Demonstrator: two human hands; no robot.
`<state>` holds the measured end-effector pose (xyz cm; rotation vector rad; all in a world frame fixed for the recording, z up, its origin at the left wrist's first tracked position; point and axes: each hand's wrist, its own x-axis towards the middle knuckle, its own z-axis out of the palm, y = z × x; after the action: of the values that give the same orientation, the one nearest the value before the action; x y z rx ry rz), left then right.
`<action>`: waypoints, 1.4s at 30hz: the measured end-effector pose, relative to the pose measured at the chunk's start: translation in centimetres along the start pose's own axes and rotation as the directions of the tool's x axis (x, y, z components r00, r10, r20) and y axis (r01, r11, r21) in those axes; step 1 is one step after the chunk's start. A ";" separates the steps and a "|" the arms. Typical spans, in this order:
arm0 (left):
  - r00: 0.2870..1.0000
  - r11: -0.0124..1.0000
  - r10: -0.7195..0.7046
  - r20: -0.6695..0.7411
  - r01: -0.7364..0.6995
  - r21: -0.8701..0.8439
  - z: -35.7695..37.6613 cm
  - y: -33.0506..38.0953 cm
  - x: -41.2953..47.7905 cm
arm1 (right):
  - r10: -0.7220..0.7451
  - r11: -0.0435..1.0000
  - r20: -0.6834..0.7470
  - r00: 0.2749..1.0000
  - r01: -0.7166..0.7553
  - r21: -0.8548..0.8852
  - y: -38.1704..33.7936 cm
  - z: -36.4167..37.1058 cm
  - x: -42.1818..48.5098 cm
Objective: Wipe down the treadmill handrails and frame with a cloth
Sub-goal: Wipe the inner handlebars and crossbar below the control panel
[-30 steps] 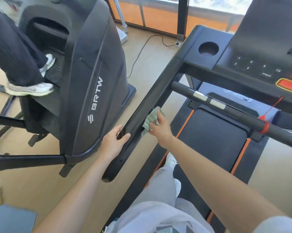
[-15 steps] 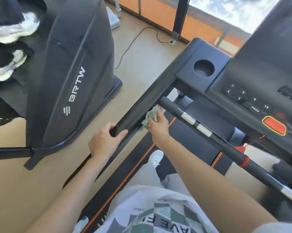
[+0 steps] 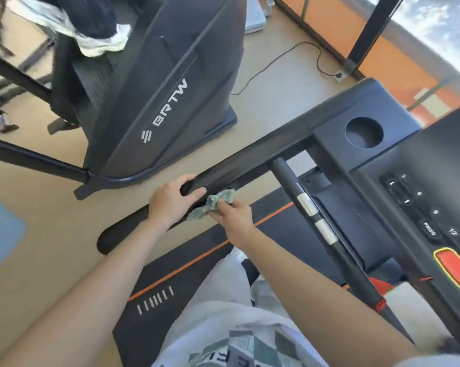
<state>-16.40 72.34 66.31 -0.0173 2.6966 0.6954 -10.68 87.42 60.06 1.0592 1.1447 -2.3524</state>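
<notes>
Head view shows the wiping of the left handrail [image 3: 250,157] in hand; this black rail runs from its free end at 8 o'clock up to the console [image 3: 409,207] at 2 o'clock. The left hand [image 3: 170,201] wraps thumb and fingers round the rail. Just beside it at 3 o'clock, the right hand [image 3: 232,214] pinches the crumpled green cloth [image 3: 215,203], which touches the rail's inner lower face. I judge the task to be partway along this rail. The next move likely calls for sliding the cloth along the rail, toward 2 o'clock or back toward 8 o'clock, with the left hand steadying or shifting clear. The crossbar [image 3: 316,223] at 4 o'clock of the cloth and the frame look yet to be wiped, though I cannot tell for sure
</notes>
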 end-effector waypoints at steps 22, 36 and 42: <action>0.971 0.976 0.216 0.102 -0.215 -0.016 -0.9 -3.7 0.0 | -0.105 0.994 -0.304 0.947 0.111 0.001 2.6 3.7 -1.2; 0.963 0.965 0.261 0.062 -0.260 -0.027 -0.6 -3.6 -0.2 | -0.437 0.898 -0.467 0.769 0.339 -0.282 -5.1 1.9 -0.4; 0.959 0.960 0.281 0.018 -0.282 0.006 0.2 -3.7 -0.5 | -0.321 0.936 -0.411 0.853 0.222 -0.272 -1.2 2.6 0.3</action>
<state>-15.46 69.13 64.61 0.3802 2.7130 0.7610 -12.76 86.13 61.54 1.4938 1.7819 -2.1632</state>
